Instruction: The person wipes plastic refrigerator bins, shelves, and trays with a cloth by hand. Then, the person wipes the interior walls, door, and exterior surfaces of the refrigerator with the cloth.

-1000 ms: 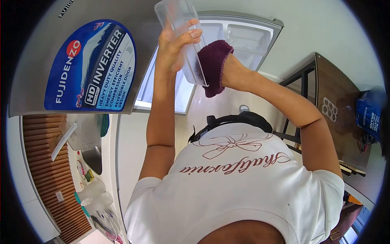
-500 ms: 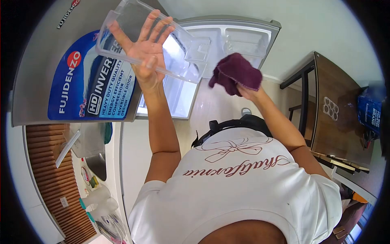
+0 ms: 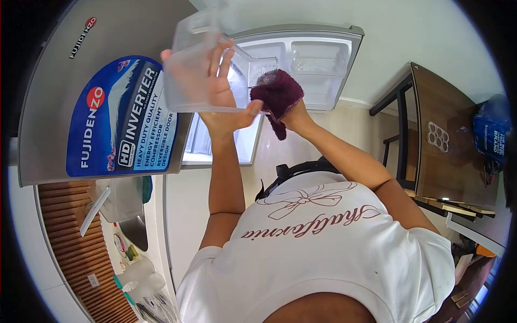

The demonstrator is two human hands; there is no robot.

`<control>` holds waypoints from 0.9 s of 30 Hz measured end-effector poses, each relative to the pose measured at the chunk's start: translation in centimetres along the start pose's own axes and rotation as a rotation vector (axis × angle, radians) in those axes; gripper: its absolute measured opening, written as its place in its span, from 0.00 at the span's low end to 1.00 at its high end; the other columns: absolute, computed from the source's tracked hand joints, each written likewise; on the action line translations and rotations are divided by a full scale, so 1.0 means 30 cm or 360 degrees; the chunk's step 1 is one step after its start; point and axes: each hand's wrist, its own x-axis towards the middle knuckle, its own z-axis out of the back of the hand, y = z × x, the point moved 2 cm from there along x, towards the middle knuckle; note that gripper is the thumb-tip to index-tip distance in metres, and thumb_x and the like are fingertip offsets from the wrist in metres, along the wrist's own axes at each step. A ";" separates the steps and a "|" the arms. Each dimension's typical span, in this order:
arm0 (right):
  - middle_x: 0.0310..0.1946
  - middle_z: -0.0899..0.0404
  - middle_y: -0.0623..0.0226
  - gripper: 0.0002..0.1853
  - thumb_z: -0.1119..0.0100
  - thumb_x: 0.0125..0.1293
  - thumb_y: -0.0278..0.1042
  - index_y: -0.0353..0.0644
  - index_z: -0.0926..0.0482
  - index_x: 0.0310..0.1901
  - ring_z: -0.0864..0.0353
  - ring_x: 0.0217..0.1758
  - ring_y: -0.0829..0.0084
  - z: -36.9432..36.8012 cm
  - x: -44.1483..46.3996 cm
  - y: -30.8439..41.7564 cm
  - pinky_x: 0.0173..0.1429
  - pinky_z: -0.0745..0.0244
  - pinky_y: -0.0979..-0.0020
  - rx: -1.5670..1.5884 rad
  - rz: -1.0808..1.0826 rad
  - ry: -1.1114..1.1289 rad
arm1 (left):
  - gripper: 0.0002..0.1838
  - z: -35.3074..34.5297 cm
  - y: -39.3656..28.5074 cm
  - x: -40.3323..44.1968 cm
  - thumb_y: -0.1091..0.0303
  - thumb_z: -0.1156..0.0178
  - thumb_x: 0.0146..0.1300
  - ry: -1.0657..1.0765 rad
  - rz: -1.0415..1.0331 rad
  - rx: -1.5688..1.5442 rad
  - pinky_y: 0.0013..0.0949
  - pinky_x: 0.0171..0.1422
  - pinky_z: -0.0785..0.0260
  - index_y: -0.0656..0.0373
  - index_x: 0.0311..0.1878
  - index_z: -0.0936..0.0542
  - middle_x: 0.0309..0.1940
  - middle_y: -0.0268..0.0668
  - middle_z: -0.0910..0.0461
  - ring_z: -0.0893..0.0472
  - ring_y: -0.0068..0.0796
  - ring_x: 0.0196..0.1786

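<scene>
A clear plastic bin point(image 3: 186, 81) is raised in front of the refrigerator. My left hand point(image 3: 222, 107) supports it, fingers spread behind the clear plastic and thumb along the near lower edge. In my right hand point(image 3: 297, 116) is a bunched dark purple cloth point(image 3: 284, 94), which appears to press against the bin's right end. That hand's fingers are mostly covered by the cloth.
The grey refrigerator point(image 3: 46, 124) stands at the left, its lower door point(image 3: 318, 89) open behind the bin. To the right is a brown table point(image 3: 452, 172) bearing a clear moulded tray point(image 3: 438, 137) and a blue bag point(image 3: 489, 132). Dishware lies by the sink at lower left.
My right hand has brought the cloth leftward to the bin. My left hand has tilted and turned the bin and shifted it slightly right.
</scene>
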 end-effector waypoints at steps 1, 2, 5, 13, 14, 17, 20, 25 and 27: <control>0.26 0.26 0.63 0.07 0.35 0.51 0.32 0.40 0.22 0.27 0.25 0.30 0.66 0.002 0.000 -0.002 0.35 0.30 0.69 0.0045 -0.0048 0.0093 | 0.64 0.016 0.004 0.001 0.56 0.27 0.41 -0.0056 0.0041 -0.0091 0.54 0.66 0.42 0.37 0.71 0.67 0.63 0.62 0.43 0.37 0.62 0.63; 0.26 0.25 0.63 0.07 0.35 0.52 0.32 0.40 0.22 0.29 0.24 0.30 0.69 0.005 0.002 0.012 0.36 0.29 0.70 0.0091 -0.0100 0.0188 | 0.63 0.029 0.002 0.002 0.56 0.26 0.42 -0.0114 0.0086 -0.0181 0.56 0.65 0.42 0.35 0.71 0.66 0.63 0.62 0.44 0.37 0.63 0.63; 0.31 0.22 0.65 0.08 0.37 0.56 0.32 0.39 0.22 0.35 0.23 0.34 0.75 0.016 -0.004 0.045 0.41 0.28 0.73 0.0607 -0.0688 0.0276 | 0.59 0.065 -0.004 0.017 0.57 0.29 0.44 -0.0200 0.0147 -0.0291 0.61 0.65 0.44 0.29 0.71 0.63 0.63 0.64 0.44 0.38 0.69 0.63; 0.43 0.21 0.63 0.18 0.38 0.58 0.28 0.37 0.25 0.50 0.22 0.43 0.75 0.079 -0.057 -0.031 0.48 0.24 0.73 0.1360 -0.0892 0.0360 | 0.58 0.060 -0.018 0.018 0.57 0.31 0.44 -0.0288 0.0198 -0.0324 0.66 0.64 0.47 0.26 0.71 0.62 0.64 0.68 0.49 0.41 0.74 0.63; 0.43 0.21 0.63 0.18 0.38 0.58 0.28 0.37 0.25 0.50 0.22 0.43 0.75 0.082 -0.059 -0.049 0.48 0.24 0.73 0.1355 -0.0889 0.0364 | 0.58 0.062 -0.017 0.021 0.56 0.32 0.43 -0.0364 0.0239 -0.0411 0.67 0.64 0.48 0.26 0.71 0.63 0.64 0.69 0.50 0.42 0.74 0.63; 0.43 0.21 0.61 0.14 0.45 0.64 0.34 0.38 0.25 0.49 0.21 0.45 0.67 0.075 -0.049 -0.082 0.53 0.24 0.67 0.2546 -0.1257 0.0114 | 0.57 0.061 -0.015 0.025 0.53 0.34 0.43 -0.0467 0.0335 -0.0544 0.69 0.64 0.50 0.26 0.71 0.63 0.64 0.71 0.52 0.44 0.76 0.63; 0.46 0.22 0.60 0.16 0.45 0.65 0.38 0.39 0.26 0.50 0.23 0.49 0.66 0.064 -0.009 -0.044 0.58 0.27 0.64 0.3189 -0.1280 0.0391 | 0.56 0.042 0.004 0.021 0.52 0.35 0.43 -0.0497 0.0419 -0.0637 0.69 0.64 0.51 0.26 0.71 0.63 0.64 0.71 0.52 0.45 0.77 0.64; 0.47 0.23 0.59 0.17 0.44 0.64 0.38 0.38 0.27 0.51 0.23 0.49 0.66 0.096 0.059 -0.039 0.57 0.27 0.62 0.2487 -0.1344 0.0241 | 0.55 0.019 0.023 -0.016 0.51 0.36 0.43 -0.0383 0.0651 -0.1045 0.69 0.65 0.51 0.26 0.71 0.61 0.63 0.73 0.51 0.46 0.76 0.64; 0.45 0.23 0.60 0.16 0.43 0.63 0.35 0.37 0.27 0.50 0.22 0.46 0.68 0.128 0.075 -0.049 0.53 0.25 0.64 0.2367 -0.1273 0.0447 | 0.52 0.022 0.062 -0.041 0.50 0.39 0.49 -0.0431 0.0690 -0.1504 0.60 0.65 0.46 0.32 0.71 0.63 0.60 0.70 0.44 0.36 0.69 0.59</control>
